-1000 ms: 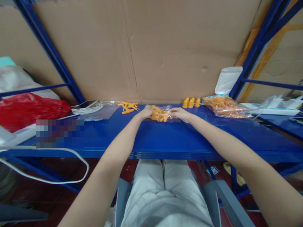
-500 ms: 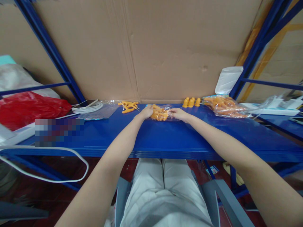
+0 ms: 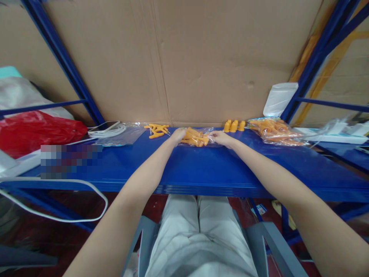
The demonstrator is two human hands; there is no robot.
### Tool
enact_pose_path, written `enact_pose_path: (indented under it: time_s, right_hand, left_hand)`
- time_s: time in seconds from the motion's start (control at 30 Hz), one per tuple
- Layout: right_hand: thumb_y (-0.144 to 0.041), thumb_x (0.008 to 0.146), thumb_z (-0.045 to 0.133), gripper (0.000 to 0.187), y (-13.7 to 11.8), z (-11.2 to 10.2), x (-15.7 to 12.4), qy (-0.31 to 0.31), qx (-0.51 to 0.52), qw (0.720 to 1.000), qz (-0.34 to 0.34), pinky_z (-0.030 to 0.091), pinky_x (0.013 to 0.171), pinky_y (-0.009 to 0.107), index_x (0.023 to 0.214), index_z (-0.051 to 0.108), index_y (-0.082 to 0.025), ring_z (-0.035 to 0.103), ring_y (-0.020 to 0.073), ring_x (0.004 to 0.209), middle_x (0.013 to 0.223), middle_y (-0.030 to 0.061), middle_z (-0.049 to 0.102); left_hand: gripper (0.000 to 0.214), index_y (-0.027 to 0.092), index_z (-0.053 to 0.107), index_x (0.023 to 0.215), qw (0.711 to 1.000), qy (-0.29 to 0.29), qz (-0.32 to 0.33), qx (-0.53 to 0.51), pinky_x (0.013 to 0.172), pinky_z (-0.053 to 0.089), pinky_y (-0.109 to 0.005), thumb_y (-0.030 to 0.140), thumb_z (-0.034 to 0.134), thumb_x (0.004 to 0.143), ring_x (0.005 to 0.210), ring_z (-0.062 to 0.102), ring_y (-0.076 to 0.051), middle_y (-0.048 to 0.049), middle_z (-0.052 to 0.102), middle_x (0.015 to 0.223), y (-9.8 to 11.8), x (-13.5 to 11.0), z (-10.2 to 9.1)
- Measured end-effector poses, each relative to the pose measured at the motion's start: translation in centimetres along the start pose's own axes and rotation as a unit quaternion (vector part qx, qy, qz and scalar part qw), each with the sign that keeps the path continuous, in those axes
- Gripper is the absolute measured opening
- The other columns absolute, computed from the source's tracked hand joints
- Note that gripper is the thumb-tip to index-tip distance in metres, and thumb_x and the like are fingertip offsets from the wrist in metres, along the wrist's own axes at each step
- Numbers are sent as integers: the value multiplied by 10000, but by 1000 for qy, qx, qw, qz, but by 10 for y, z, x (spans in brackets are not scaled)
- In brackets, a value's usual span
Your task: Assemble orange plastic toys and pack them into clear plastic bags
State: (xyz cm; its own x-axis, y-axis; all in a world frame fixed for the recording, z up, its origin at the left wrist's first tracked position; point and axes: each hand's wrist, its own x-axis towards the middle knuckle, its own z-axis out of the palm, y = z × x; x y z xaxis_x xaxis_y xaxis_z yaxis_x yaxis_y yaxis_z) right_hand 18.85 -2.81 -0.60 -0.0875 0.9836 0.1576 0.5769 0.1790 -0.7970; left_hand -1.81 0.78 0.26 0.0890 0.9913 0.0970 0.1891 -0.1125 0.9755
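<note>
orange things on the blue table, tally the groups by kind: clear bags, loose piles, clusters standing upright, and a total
Clear bags of orange pieces: 2
Loose pile of orange pieces: 1
Upright cluster: 1
Total: 4 groups

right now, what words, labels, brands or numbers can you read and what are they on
No readable text.
Clear bag of orange pieces between the left hand and right hand: no legible print.
Orange-filled bag at right: coloured top edge, too blurred.
Blue-and-white printed piece below the table: too small.
Pixelated patch at left: anything there is hidden.
</note>
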Motion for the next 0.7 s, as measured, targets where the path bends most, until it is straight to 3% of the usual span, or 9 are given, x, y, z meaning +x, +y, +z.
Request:
enact_pose_path:
  time_s: [0.1, 0.2, 0.47, 0.7]
  right_hand:
    - [-97, 810, 599, 113, 2, -6, -1, 6, -6, 1000, 6, 505, 748, 243, 852, 704, -110, 624, 130, 714, 805, 49, 714]
    - [-103, 785, 624, 124, 2, -10, -2, 12, 1, 1000, 16, 507, 838, 277, 859, 722, -117, 652, 150, 793, 862, 49, 730]
    - [-112, 794, 605, 255, 5, -17, -3, 18, 35, 999, 9, 520, 878, 304, 1014, 732, -130, 674, 155, 846, 977, 65, 736]
    - [-45, 746, 620, 207, -3, -18, -8, 7, 13, 1000, 0, 532, 777, 257, 882, 746, -136, 660, 145, 743, 808, 25, 733]
  left_hand:
    - [226, 110, 681, 957, 990, -53, -73, -107, 768, 568, -305, 115, 481, 852, 851, 710, -220, -99, 743, 841, 12, -11, 0]
    - [235, 88, 684, 974, 983, -67, -107, -137, 744, 579, -288, 58, 494, 839, 788, 716, -208, -104, 739, 785, 18, -16, -3]
    - [117, 111, 692, 907, 987, -90, -69, -110, 816, 568, -290, 138, 663, 797, 897, 708, -223, -110, 742, 814, 10, -12, -6]
    - [50, 117, 673, 825, 994, -71, -42, -70, 862, 554, -319, 158, 677, 797, 943, 694, -226, -122, 740, 885, 5, -11, -3]
